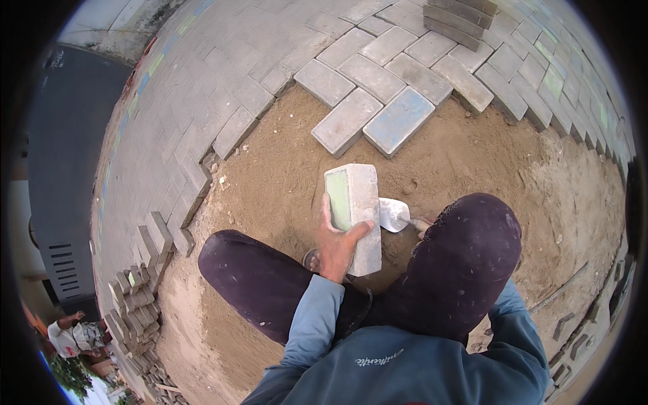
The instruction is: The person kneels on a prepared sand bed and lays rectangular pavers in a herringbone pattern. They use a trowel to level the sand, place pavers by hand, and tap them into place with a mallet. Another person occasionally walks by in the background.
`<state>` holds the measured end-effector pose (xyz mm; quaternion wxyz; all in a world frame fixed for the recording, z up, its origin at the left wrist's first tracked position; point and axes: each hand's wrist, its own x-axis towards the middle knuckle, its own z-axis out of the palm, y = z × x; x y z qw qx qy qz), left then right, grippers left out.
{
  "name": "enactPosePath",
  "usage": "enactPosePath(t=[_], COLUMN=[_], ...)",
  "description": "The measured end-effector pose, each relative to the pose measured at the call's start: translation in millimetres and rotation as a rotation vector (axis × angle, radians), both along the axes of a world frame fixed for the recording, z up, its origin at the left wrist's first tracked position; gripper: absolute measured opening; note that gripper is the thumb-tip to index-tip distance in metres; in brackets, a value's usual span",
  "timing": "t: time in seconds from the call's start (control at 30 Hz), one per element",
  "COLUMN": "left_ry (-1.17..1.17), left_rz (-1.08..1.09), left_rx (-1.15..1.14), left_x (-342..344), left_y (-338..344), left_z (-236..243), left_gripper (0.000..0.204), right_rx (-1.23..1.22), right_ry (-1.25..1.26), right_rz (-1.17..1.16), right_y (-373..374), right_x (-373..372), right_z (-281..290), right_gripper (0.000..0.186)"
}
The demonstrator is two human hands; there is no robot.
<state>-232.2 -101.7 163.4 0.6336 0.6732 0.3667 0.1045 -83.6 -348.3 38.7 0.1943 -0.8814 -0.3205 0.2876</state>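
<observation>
My left hand (335,244) grips a grey concrete paving block (365,192) tilted on its side above the sand, its green-painted face turned left. Just right of the block shows the metal blade of a trowel (391,214), low over the sand (283,162). Its handle runs to my right hand (422,233), which is closed on it; my right knee hides most of that hand. Ahead of the block, a blue-tinted paver (399,120) lies at the edge of the laid pavers (364,75).
A stack of pavers (459,20) stands on the paving ahead. Piled loose blocks (135,304) line the left side, near a dark metal gate (67,175). Another person (75,337) is at far left. A thin rod (560,287) lies on the right.
</observation>
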Motion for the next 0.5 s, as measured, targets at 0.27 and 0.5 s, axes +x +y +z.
enactPosePath(t=[0.27, 0.5], left_ry=[0.043, 0.176], left_rz=[-0.216, -0.497], left_rx=[-0.012, 0.534], left_x=[42.7, 83.3], left_y=[-44.1, -72.8], left_z=[-8.4, -37.0], left_gripper=[0.108, 0.112], right_rx=[-0.134, -0.141], right_ry=[-0.085, -0.197], right_rz=[-0.293, -0.988], right_y=[-124.7, -218.7], right_x=[36.6, -4.2], right_z=[6.7, 36.8], right_gripper=[0.053, 0.055])
